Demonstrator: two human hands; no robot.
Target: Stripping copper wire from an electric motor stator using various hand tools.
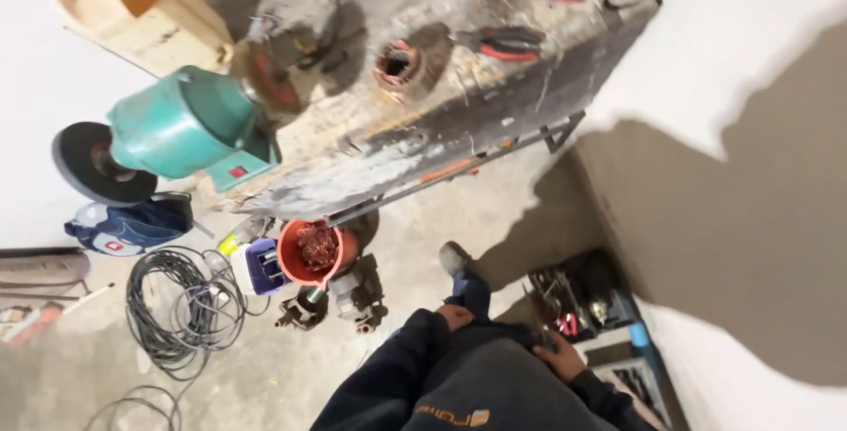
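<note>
Down low, both hands at my dark trousers.
My left hand (pixel 456 316) rests on the cloth, my right hand (pixel 559 356) beside a toolbox (pixel 582 299); neither grip readable. Orange bucket (pixel 309 253) stands under the scarred workbench (pixel 423 87).

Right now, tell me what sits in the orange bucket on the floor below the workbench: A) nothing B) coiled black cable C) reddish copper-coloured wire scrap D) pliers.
C: the orange bucket holds a tangled reddish mass; the black cable coil lies on the floor beside it.
</note>
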